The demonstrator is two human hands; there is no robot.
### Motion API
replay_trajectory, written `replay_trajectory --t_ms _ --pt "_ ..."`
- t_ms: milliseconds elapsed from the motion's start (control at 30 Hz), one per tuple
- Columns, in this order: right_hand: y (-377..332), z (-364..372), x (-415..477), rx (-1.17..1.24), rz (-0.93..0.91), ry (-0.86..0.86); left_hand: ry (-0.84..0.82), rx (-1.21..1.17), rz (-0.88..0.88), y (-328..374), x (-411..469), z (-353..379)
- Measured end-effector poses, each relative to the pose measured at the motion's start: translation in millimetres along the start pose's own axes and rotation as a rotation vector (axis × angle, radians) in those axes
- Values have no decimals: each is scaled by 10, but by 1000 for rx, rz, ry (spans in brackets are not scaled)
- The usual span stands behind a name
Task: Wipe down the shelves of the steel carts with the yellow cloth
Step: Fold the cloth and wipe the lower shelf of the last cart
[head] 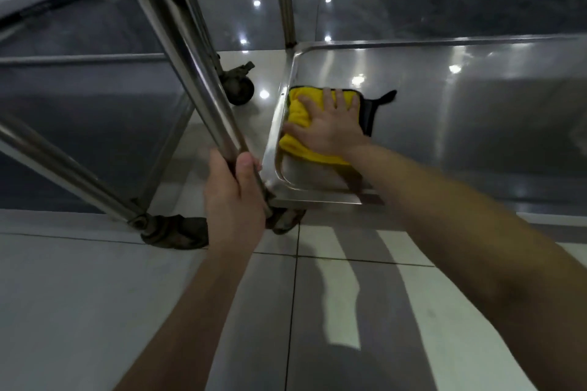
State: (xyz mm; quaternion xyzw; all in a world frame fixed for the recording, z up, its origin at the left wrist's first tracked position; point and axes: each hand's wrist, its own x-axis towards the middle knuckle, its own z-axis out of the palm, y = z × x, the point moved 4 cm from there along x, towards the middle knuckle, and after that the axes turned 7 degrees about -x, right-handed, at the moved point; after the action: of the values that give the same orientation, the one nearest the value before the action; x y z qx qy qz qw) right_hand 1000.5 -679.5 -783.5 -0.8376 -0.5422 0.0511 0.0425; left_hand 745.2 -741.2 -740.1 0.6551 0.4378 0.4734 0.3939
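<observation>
Right hand (327, 127) is spread flat, fingers straight, pressing the yellow cloth (298, 149) onto the bottom shelf (460, 124) of the steel cart, tight into the front-left corner beside the raised rim (275, 136). Left hand (233, 197) is wrapped round the upright post (203, 79) low down, thumb across it, looking like a brace against the cart rolling on its casters (239, 89). That cloth looks soft, plush and light, folded into a pad with a dark trim and a tag (386, 97) poking out on the far side. It should slide easily on polished steel, so an open palm on top is the sensible hold. Expect it to bunch at the rim, and the corner curve may need fingertip pressure. A second cart (79, 124) stands to the left.
</observation>
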Motion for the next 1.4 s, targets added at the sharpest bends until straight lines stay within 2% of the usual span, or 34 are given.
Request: replay_trajectory --t_ms 167,300,433,567,767,933,1033,1100,1167,1267,1333,1400 --pt "48 -108 913 -18 45 -42 -42 -11 92 -33 9 -49" --pt "-63 -100 1086 -62 50 -57 -31 -17 113 -61 3 -35" --pt "-171 -99 647 -21 -63 -67 22 2 137 -29 -14 4" --pt "-316 64 -222 -9 -202 -33 42 22 112 -63 18 41" --pt "40 16 -1033 6 -247 -11 48 25 96 -21 -30 64" --pt "343 -114 -1316 -69 -148 125 37 36 -51 48 -47 69" --pt "341 -178 -1512 -179 -121 160 170 -43 -175 35 -216 16" --pt "367 -248 -1646 -182 -136 149 230 37 -286 -29 -439 27" --pt "416 -376 -1758 -47 -132 119 87 62 -330 -72 -601 140" --pt "433 -682 -1885 206 -82 77 -348 -90 -461 88 -617 285" --pt "316 -945 -1924 392 -26 -1 -635 -85 -438 414 -510 231" --pt "123 -1165 -1964 597 59 -106 -796 -70 -448 784 -394 72"
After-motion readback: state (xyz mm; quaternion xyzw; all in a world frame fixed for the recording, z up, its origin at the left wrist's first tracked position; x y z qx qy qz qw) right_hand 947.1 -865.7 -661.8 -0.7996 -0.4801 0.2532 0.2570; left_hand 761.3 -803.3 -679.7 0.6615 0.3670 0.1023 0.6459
